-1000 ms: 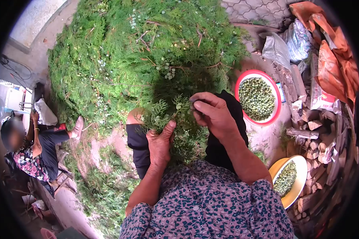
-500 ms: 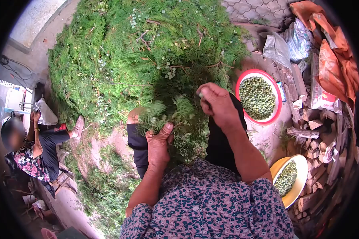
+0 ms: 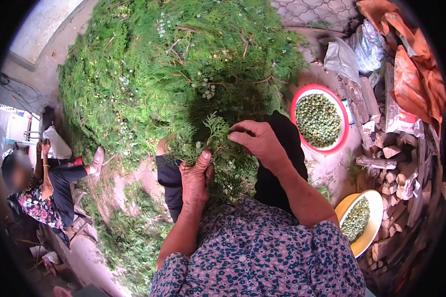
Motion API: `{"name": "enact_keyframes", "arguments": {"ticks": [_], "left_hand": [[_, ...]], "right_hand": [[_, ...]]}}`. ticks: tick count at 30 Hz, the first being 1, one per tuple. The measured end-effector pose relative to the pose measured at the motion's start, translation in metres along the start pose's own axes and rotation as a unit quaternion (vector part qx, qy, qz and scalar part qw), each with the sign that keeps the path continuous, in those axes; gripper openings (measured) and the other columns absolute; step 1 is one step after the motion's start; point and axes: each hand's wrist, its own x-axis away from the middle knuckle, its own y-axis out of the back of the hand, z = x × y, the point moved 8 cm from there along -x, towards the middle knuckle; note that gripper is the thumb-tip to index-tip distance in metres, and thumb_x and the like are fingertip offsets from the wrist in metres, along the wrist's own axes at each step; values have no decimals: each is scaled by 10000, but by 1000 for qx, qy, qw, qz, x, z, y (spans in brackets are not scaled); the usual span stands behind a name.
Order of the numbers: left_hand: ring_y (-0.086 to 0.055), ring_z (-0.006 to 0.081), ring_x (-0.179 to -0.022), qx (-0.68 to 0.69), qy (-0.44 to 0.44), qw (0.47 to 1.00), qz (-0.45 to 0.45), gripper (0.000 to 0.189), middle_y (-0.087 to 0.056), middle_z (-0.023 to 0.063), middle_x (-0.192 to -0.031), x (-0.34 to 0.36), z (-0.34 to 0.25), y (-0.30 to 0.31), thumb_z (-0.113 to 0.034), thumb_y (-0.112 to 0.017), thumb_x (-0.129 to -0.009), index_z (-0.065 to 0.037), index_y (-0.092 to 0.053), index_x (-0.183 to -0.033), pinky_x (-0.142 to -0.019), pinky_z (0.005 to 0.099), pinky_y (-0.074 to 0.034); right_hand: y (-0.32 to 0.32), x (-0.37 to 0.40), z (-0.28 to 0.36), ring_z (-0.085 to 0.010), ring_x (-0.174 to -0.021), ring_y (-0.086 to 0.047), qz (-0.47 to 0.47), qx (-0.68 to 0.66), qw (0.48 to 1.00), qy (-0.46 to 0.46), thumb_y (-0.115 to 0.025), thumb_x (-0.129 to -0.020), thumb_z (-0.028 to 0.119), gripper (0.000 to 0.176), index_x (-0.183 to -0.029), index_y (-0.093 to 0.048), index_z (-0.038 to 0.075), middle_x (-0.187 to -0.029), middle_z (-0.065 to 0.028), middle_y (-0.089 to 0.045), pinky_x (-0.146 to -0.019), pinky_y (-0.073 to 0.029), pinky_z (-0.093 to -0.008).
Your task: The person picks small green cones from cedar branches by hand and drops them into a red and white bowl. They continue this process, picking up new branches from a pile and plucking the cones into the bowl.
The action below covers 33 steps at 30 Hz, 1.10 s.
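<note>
My left hand [image 3: 195, 183] is closed round the stems of a leafy conifer sprig [image 3: 217, 129], thumb on top. The sprig is held above my lap, its flat green fronds pointing away from me. My right hand [image 3: 257, 143] is at the sprig's right side, thumb and fingers drawn together in a pinch; what is between the fingertips is too small to make out. Beyond both hands lies a large heap of cut conifer branches [image 3: 148, 84], dotted with pale green cones [image 3: 208, 90].
On the right stand a red-rimmed white basin [image 3: 295, 119] and a yellow basin [image 3: 376, 218], both holding many small green cones. Stacked firewood [image 3: 389, 198], sacks [image 3: 342, 59] and an orange cloth [image 3: 414, 84] line the right edge. Another person [image 3: 39, 198] sits at left.
My right hand has moved left and down to the sprig; a small green cone showed in its fingers before. My left hand stays in about the same place, still holding the sprig.
</note>
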Motion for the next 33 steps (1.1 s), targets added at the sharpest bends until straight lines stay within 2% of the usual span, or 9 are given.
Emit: {"name": "enact_keyframes", "arguments": {"ticks": [5, 7, 17, 19, 21, 26, 27, 28, 33], "left_hand": [[-415, 46, -476, -20, -51, 998, 21, 207, -546, -51, -661, 0, -6, -3, -131, -746, -705, -88, -592, -836, -403, 183, -303], [-415, 45, -477, -30, -35, 999, 10, 188, -547, -52, -662, 0, -3, -2, -110, -734, -712, -88, -592, -834, -405, 185, -306], [-414, 40, -467, -4, -23, 998, -58, 124, -548, -50, -644, 0, 1, 11, -59, -686, -734, -87, -588, -804, -398, 179, -294], [-411, 43, -457, 10, -4, 999, -43, 125, -546, -46, -636, -2, 1, 12, -59, -687, -731, -85, -587, -802, -387, 182, -288], [-408, 47, -448, 24, 12, 999, -25, 126, -544, -43, -628, -1, -3, 4, -59, -688, -729, -84, -586, -799, -375, 185, -283], [-410, 53, -424, 16, 10, 1000, 0, 150, -556, -26, -633, 3, -21, -17, -79, -690, -713, -74, -596, -829, -362, 184, -287], [-532, 84, -518, -2, 23, 999, 38, 259, -621, 15, -783, 0, -20, -21, -127, -686, -702, -48, -603, -933, -425, 186, -400], [-532, 84, -518, -2, 15, 999, 44, 259, -621, 15, -783, -3, -22, -22, -127, -686, -702, -48, -603, -933, -425, 186, -400], [-485, 70, -487, -38, 38, 994, 98, 194, -602, 5, -706, -13, -37, -48, -140, -671, -715, -33, -624, -870, -423, 186, -366]], "right_hand": [[1, 2, 5, -102, -659, -519, -13, 0, 999, 39, -664, -740, 138, 189, -849, -632, -13, -712, -33, -566, -576, -410, -243], [5, 7, 25, -140, -699, -537, -68, 64, 986, 139, -651, -733, 72, 132, -835, -619, -4, -770, -63, -572, -603, -423, -260], [33, 17, 50, -217, -689, -555, -263, 193, 904, 277, -630, -717, -13, 90, -781, -570, 8, -750, -93, -543, -611, -440, -294], [41, -2, 15, -161, -661, -550, -173, -128, 973, 79, -589, -777, 11, 74, -846, -567, 25, -791, -68, -568, -541, -427, -268], [27, -12, -1, -95, -632, -529, -72, -331, 940, -32, -542, -846, 66, 97, -940, -555, 44, -836, -47, -583, -469, -395, -225], [16, -19, 10, -84, -643, -516, 3, -382, 922, -55, -566, -849, 131, 113, -926, -579, 50, -822, -12, -579, -512, -391, -220], [14, -17, 14, -78, -651, -515, -13, -331, 940, -81, -586, -841, 147, 123, -920, -588, 54, -820, -1, -581, -534, -395, -218], [16, -16, 16, -73, -658, -514, -30, -279, 954, -106, -607, -833, 164, 134, -914, -597, 58, -819, 11, -584, -556, -398, -216], [12, -25, 41, -48, -752, -546, 93, -244, 965, -9, -647, -805, 174, 249, -1017, -610, 48, -833, 21, -609, -618, -425, -198]]}}
